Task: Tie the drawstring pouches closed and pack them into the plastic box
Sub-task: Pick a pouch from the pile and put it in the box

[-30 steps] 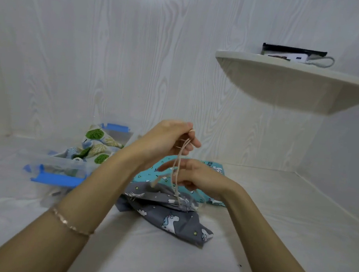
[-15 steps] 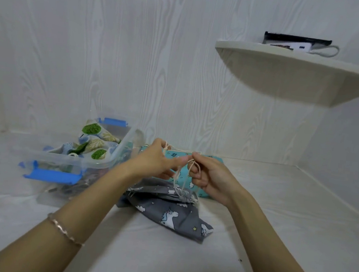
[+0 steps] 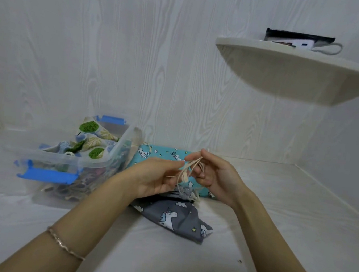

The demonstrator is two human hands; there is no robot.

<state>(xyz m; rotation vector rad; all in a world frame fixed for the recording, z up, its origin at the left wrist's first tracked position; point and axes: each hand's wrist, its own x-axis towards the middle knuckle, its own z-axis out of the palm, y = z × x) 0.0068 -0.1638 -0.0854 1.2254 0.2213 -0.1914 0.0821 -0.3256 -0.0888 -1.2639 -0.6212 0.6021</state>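
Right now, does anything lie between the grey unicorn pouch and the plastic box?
Nothing visible does. The grey pouch lies just right of the plastic box, open and partly filled with leaf-print pouches. Only the left forearm crosses above the gap. Left hand and right hand pinch its drawstring.

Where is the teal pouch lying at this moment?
In the head view, the teal pouch lies flat near the centre, just right of the plastic box, behind the grey pouch.
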